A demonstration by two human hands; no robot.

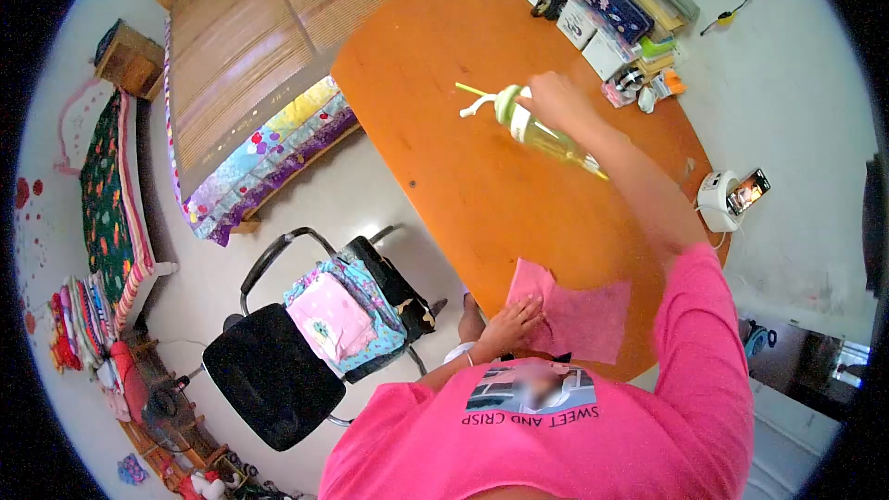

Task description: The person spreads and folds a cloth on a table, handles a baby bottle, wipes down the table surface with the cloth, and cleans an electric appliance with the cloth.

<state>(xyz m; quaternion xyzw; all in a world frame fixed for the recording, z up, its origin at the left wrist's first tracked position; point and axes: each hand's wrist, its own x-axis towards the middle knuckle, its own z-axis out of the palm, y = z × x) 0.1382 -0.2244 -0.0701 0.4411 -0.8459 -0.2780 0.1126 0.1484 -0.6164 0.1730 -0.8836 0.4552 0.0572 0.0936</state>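
Note:
My right hand (556, 102) is closed around a clear water bottle (548, 137) with a green-and-white lid and a straw. It holds the bottle tilted over the wooden table, lid end to the left; a small gap below cannot be judged. At the near edge of the table lies a pink cloth (588, 315), spread with some folds. My left hand (512, 326) rests on the cloth's left part, fingers stretched out over it.
Books (639, 0), a dark pencil case (611, 7) and white boxes (602, 51) line the wall side of the table (444, 130). A phone (748, 193) leans on a white stand at right. A black chair (273, 375) with folded clothes (333, 319) stands at left, near a bed (250, 46).

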